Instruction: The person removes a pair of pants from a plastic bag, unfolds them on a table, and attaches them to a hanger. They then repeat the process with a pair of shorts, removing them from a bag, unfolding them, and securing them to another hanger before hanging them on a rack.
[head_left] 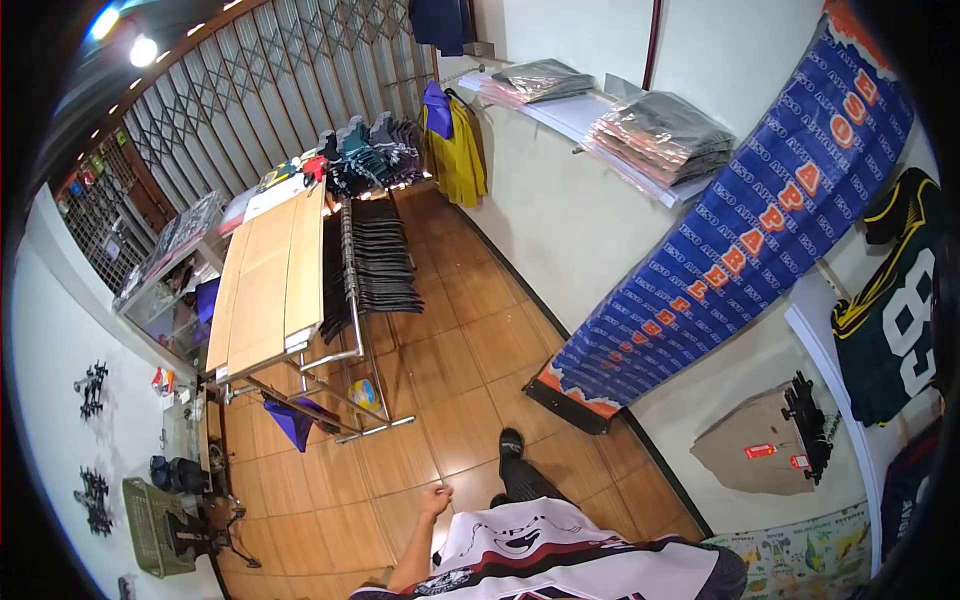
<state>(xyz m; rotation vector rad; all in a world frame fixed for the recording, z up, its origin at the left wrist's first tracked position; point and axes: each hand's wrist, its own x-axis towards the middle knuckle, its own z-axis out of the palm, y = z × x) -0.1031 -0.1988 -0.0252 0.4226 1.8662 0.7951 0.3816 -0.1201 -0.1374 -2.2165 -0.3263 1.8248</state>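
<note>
My left hand [436, 499] is low in front of me, to the left of a white jersey [500, 525] with dark red and black bands and dark lettering that covers my front. Its fingers look curled in, and no object shows in them. The tiled floor lies below it. My right hand does not show; a dark sleeve [722, 575] is at the lower right. Beyond the jersey's edge one dark shoe [511, 443] stands on the tiles.
Ahead left, a metal-framed table [265, 270] adjoins a rack of dark hanging garments [380, 260]. A blue banner [720, 250] leans along the right wall, below a shelf with bagged clothes [660, 135]. A green basket [150, 525] is at lower left. A folding gate [250, 90] closes the back.
</note>
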